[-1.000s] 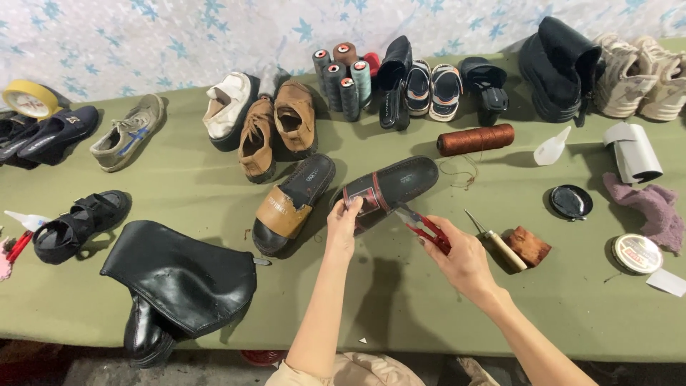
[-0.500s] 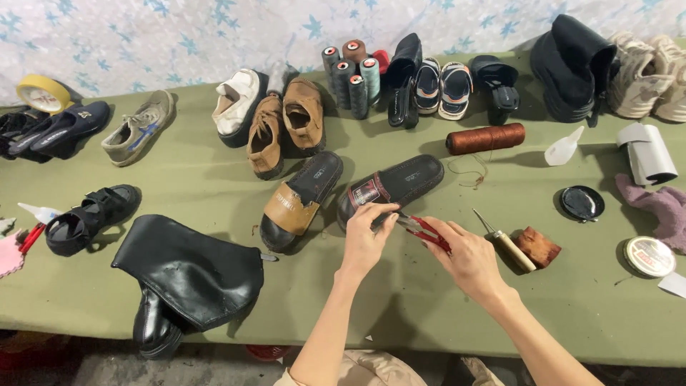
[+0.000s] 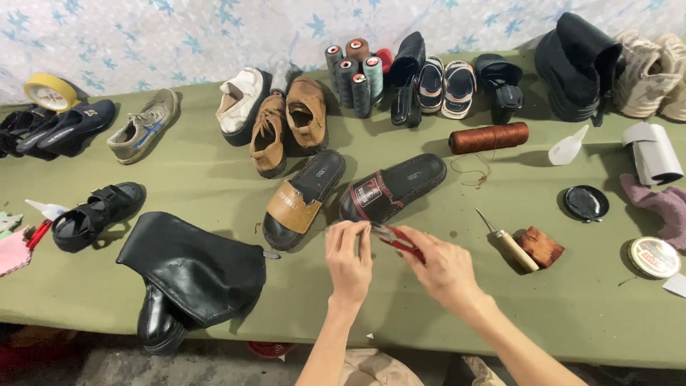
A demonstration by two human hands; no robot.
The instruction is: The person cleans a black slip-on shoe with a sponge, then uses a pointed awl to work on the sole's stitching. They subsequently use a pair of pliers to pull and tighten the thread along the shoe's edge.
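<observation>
Over the green table (image 3: 214, 179), just in front of the black slide sandal (image 3: 393, 187), the right hand (image 3: 446, 268) grips red-handled snips (image 3: 397, 240) while the left hand (image 3: 349, 259) pinches something too fine to make out, likely thread, so the cut probably goes best with that strand held taut at the blades.

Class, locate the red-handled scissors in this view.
The red-handled scissors are in the right hand, centre of the head view, just below the black slipper.
</observation>
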